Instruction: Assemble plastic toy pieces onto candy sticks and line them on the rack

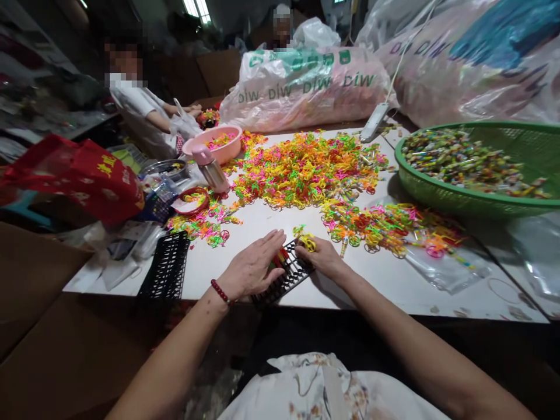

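Note:
A black slotted rack [286, 282] lies tilted at the table's front edge. Over its left part rests my left hand [254, 265], fingers stretched out, with red and green pieces partly showing beneath it. My right hand [321, 256] is closed on small yellow and green plastic pieces [306, 240] at the rack's right end. Beyond both hands spreads a big heap of bright plastic pieces [301, 166]. A smaller pile [371, 227] lies to the right of my right hand.
Black racks [165, 265] hang over the front edge at left. Around the heap stand a steel bottle [213, 172], a pink basin [227, 153], a green basket [464, 201], and a power strip [375, 121]. A person in white [140, 105] works at the far left.

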Motion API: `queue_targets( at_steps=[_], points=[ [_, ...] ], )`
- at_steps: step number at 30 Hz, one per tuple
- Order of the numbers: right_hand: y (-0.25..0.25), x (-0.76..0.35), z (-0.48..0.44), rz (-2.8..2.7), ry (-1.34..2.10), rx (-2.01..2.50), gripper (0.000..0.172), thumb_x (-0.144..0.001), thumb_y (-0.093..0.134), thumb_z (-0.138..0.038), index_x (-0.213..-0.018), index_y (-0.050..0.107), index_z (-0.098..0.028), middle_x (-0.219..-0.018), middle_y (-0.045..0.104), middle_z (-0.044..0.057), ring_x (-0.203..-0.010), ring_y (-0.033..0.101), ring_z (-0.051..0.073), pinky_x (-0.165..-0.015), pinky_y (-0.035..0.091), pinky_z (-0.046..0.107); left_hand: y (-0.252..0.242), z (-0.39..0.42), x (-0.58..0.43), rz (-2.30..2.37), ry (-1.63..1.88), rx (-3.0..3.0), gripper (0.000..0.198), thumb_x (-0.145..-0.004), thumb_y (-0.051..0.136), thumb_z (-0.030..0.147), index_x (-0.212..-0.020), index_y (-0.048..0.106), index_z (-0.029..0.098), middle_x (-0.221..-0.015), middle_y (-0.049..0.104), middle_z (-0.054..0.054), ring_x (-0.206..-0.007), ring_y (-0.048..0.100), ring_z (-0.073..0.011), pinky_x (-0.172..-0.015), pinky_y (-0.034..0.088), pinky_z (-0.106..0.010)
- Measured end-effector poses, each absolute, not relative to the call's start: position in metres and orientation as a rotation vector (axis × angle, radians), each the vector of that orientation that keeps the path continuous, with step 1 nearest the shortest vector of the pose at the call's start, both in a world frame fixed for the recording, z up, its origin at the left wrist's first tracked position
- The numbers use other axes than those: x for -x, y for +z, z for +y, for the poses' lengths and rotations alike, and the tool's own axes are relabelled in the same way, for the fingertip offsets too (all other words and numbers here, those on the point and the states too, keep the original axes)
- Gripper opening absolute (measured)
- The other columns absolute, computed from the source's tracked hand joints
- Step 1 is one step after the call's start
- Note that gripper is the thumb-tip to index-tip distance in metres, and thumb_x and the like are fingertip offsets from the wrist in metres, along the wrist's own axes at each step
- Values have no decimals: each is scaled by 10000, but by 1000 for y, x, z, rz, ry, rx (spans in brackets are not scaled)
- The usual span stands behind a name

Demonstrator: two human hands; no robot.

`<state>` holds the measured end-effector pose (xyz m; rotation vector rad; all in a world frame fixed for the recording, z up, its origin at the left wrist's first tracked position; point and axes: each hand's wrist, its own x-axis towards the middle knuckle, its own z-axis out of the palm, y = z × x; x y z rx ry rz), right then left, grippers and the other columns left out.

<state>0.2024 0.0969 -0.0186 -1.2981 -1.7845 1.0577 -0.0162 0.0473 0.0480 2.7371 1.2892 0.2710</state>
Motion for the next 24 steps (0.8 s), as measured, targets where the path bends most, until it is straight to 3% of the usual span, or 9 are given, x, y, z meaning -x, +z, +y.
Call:
queue_targets(
  at_steps=[4,12,17,21,24],
  points=[
    [-25,-179,106,-1923,1002,1220,158,-822,594,-299,-861,671,-167,-771,685,31,-689,572,162,-664,428,268,46,46,17,1278,309,-2741,797,-912,524,418,-1535,111,142,-1597,207,-147,-1488,161,-228,-1204,261,-416],
    [-35,-179,113,-2133,941,1051,154,-842,527,-189,-926,655,-192,-842,702,31,-751,597,164,-711,426,249,49,46,16,1299,261,-2726,823,-909,518,467,-1543,89,166,-1611,145,-142,-1490,157,-234,-1195,264,-427],
    [-40,-178,115,-2235,909,1018,283,-721,523,-70,-935,670,-181,-820,694,17,-730,574,158,-677,408,233,53,46,10,1325,208,-2777,786,-920,493,492,-1540,127,175,-1614,118,-145,-1490,152,-254,-1188,248,-449],
    [-38,-174,110,-2244,819,1070,184,-760,511,-75,-841,656,-154,-766,661,33,-678,542,151,-647,411,242,50,48,-4,1328,102,-2839,727,-922,464,540,-1520,216,209,-1606,198,-105,-1489,146,-280,-1191,171,-519],
    [-31,-192,100,-2200,739,1095,167,-826,517,-115,-939,631,-161,-901,647,61,-794,561,164,-734,431,263,47,50,-9,1368,97,-2832,686,-916,481,534,-1486,292,203,-1580,280,-104,-1480,182,-288,-1183,177,-531]
  ],
)
